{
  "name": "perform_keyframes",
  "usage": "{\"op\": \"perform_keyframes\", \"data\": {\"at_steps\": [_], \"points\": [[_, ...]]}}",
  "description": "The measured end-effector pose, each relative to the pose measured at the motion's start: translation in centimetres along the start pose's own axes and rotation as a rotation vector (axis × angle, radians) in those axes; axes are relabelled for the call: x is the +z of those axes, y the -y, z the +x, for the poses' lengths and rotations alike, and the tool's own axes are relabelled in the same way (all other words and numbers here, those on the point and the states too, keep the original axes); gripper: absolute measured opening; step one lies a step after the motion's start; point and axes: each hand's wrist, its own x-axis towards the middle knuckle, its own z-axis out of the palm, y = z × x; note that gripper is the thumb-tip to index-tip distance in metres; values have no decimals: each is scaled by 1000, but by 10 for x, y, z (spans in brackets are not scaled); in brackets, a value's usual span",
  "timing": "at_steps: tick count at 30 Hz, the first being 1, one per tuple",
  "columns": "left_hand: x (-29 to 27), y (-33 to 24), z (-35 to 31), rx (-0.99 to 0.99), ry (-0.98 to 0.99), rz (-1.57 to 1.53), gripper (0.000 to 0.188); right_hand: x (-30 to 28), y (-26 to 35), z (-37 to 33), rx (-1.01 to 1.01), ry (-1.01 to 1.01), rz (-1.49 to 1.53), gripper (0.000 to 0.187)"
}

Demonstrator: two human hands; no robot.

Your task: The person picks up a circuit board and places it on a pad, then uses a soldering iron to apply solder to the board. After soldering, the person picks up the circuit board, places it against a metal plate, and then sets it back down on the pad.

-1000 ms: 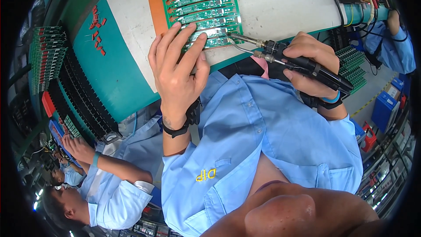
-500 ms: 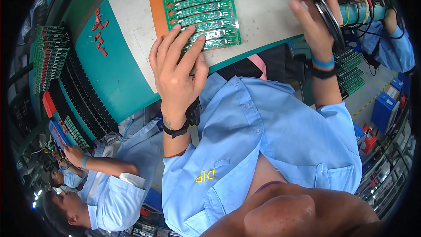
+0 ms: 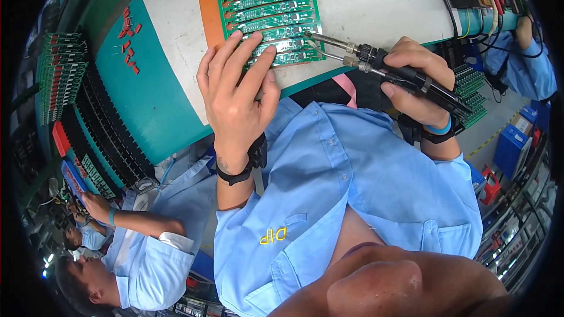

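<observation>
A green circuit board panel (image 3: 267, 9), made of several narrow strips, lies on a white sheet over the green bench mat. My left hand (image 3: 238, 94) rests with fingers stretched out, its fingertips on the panel's near left part. In my right hand (image 3: 420, 73) is a black soldering iron (image 3: 405, 76) with a thin metal solder-feed tube alongside its tip. The iron points left, and its tip is at the panel's right edge; whether it touches the board I cannot tell.
Orange card (image 3: 207, 6) shows beside the panel. Small red components (image 3: 129, 53) with wire leads lie scattered on the green mat (image 3: 147, 94). Racks of boards (image 3: 61, 76) stand at far left. A co-worker (image 3: 141, 246) sits at left. Black cables (image 3: 443, 0) cross the bench at right.
My right hand has come down and toward the panel, bringing the soldering iron from the far right to the board's right edge. My left hand stays nearly still.
</observation>
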Motion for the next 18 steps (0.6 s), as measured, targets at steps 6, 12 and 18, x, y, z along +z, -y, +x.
{"op": "perform_keyframes", "data": {"at_steps": [6,12,18], "points": [[0,-1,-1,-3,-1,-4,29,0,-1,2,7,9,-3,38],[0,0,-2,0,2,0,30,3,2,3,35,15,-3,38],[-1,-1,-1,0,13,3,31,4,3,5,27,17,-10,38]]}}
